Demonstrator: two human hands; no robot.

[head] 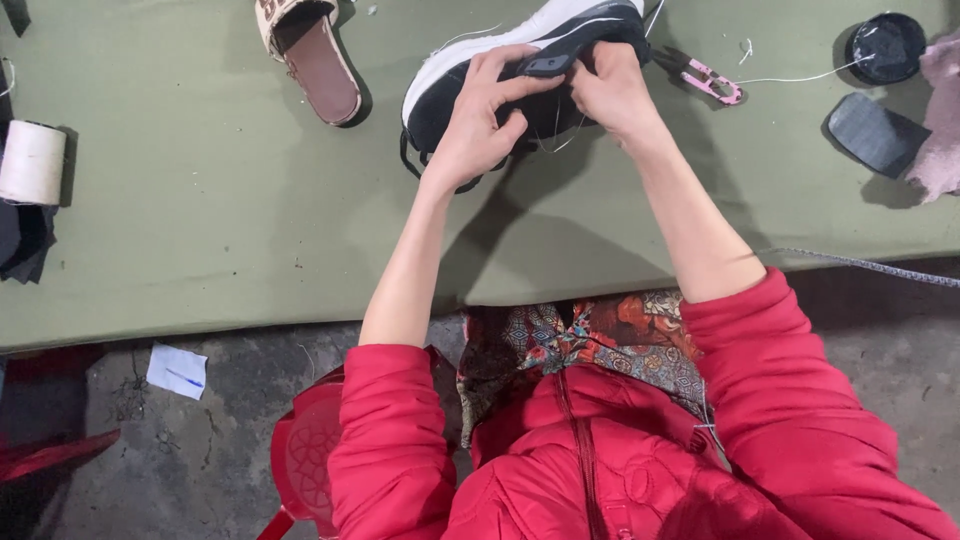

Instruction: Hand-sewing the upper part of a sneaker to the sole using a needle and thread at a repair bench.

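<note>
Shoe: a black shoe [470, 100] with a white sole is lying on the green table [220, 200] at the upper middle of the frame, partly cut off by the top edge.
Left hand: the left hand [480, 125] is gripping the shoe's side, its fingers curling over a small dark patch [547, 65].
Right hand: the right hand [612, 90] is pinching the shoe's upper just right of the patch.
Nearby: pink snips [712, 82] are lying right of the shoe; a sandal [315, 60] is lying at the upper left; a spool of thread [32, 162] is sitting at the far left.
</note>
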